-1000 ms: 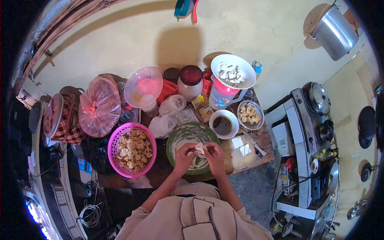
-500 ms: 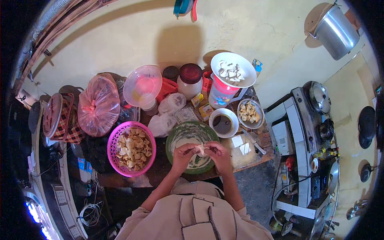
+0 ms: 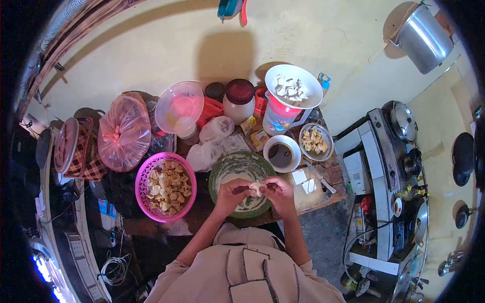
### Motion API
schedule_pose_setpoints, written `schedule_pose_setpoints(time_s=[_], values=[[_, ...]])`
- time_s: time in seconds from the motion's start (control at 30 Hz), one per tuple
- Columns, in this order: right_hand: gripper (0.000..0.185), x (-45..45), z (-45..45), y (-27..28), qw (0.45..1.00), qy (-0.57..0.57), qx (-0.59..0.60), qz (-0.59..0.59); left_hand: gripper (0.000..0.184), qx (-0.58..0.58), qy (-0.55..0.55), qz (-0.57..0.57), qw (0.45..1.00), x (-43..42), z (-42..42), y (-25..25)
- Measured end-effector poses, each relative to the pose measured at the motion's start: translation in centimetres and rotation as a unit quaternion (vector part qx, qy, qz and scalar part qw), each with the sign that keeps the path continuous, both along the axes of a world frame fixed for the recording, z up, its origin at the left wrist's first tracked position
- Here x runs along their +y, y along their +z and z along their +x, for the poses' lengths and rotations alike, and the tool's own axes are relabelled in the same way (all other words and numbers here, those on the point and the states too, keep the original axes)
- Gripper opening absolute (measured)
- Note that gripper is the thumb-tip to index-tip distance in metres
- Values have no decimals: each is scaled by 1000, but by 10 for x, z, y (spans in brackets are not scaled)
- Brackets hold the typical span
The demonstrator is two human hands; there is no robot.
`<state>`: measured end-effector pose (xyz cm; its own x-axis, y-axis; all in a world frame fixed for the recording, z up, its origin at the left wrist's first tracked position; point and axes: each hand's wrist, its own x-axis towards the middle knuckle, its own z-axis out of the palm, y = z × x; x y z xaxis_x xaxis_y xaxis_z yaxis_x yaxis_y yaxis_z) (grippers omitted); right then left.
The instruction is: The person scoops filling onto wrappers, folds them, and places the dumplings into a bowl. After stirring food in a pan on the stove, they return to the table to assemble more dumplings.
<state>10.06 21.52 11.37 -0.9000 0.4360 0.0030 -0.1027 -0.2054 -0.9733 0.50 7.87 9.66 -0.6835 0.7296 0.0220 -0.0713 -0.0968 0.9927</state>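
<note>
A small pale piece of dough (image 3: 256, 189) is pinched between my two hands, over a green bowl (image 3: 237, 161) coated inside with white paste or flour. My left hand (image 3: 233, 196) grips its left side; my right hand (image 3: 279, 194) grips its right side. Left of the bowl stands a pink basket (image 3: 140, 194) full of folded dough pieces (image 3: 169, 187). To the right are a white bowl of dark liquid (image 3: 280, 154), a metal dish of folded pieces (image 3: 314, 140), white wrapper squares (image 3: 308, 186) and a knife (image 3: 324, 182).
Behind the green bowl are plastic bags (image 3: 216, 130), a lidded jar (image 3: 239, 103) and a pitcher (image 3: 278, 118) with a white bowl of pieces (image 3: 293, 86) on top. A tied pink bag (image 3: 124, 134) stands at the left, a stove (image 3: 386, 146) at the right.
My fingers have shifted around the dough piece, which has moved slightly to the right and looks more folded together. The surrounding objects keep their places.
</note>
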Motion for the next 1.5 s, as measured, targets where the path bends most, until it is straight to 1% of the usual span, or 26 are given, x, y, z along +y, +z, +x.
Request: schedule_pose_setpoints(time_s=[0.07, 0.17, 0.27, 0.3, 0.4, 0.5, 0.6, 0.67, 0.7, 0.8, 0.87, 0.9, 0.97, 1.0, 1.03, 1.07, 1.1, 1.17, 1.27, 1.37, 1.4, 1.47, 1.5], values=[[21, -1, 0, 1, 1000, 12, -18, -9, 18, -30, 2, 1, 1000, 1, 1, 0], [17, -2, -1, -1, 999, 3, 17, 31, 18, -52, -3, -6, 999, 1, 1, 1], [17, -2, 0, 4, 1000, 13, 16, -14, 17, -65, -19, -8, 998, 0, 0, 6], [17, -2, 0, 4, 1000, 14, 20, -4, 17, -70, -26, -7, 997, 0, 0, 8], [17, 0, 1, 2, 999, 25, 27, 19, 16, -30, -29, 18, 999, 1, -3, 1], [19, 4, 2, 4, 999, 46, 4, 18, 16, 12, -42, -22, 999, 0, -5, 12], [22, 6, 4, 13, 997, 66, -40, 15, 15, 135, -55, -58, 988, 1, -9, 29], [22, 7, 2, 20, 996, 74, -54, 23, 16, 137, -65, -65, 986, 1, -11, 30], [22, 10, 2, 18, 992, 90, -59, 64, 16, 138, -71, -68, 986, 1, -10, 30], [23, 19, 1, 8, 974, 131, -80, 166, 23, 41, -60, -117, 990, 1, -9, 27], [22, 24, -1, 10, 961, 150, -101, 211, 26, -42, -48, -22, 998, 1, -8, 15], [22, 29, -4, 13, 963, 140, -70, 221, 27, -82, -43, 26, 995, 1, -7, 9], [22, 54, -15, 26, 963, 121, -7, 242, 25, -116, -15, 36, 992, -6, -8, 1], [22, 65, -20, 55, 965, 65, -49, 249, 25, -134, 0, 40, 990, -12, -9, -3], [24, 84, -30, 78, 957, 21, -11, 291, 22, -149, 10, 34, 988, -17, -9, -7], [22, 103, -42, 95, 917, -38, -7, 396, 20, -163, 20, 29, 986, -23, -10, -12], [16, 123, -56, 112, 909, -57, -42, 412, 19, -178, 30, 23, 983, -30, -10, -15], [20, 164, -87, 129, 844, -96, -68, 523, 17, -170, 42, 12, 984, -42, -9, -20], [13, 224, -129, 111, 801, -69, -98, 587, 15, -161, 69, -15, 984, -56, -5, -33], [16, 240, -147, 109, 794, 70, -198, 570, 14, -133, 78, -23, 988, -64, -3, -32], [16, 241, -152, 107, 767, 54, -198, 608, 14, -121, 77, -23, 989, -66, -2, -31], [17, 242, -158, 102, 709, 26, -199, 677, 15, -150, 74, -28, 986, -69, -2, -36], [21, 240, -156, 108, 701, 43, -243, 669, 16, -166, 72, -32, 983, -70, -2, -39]])
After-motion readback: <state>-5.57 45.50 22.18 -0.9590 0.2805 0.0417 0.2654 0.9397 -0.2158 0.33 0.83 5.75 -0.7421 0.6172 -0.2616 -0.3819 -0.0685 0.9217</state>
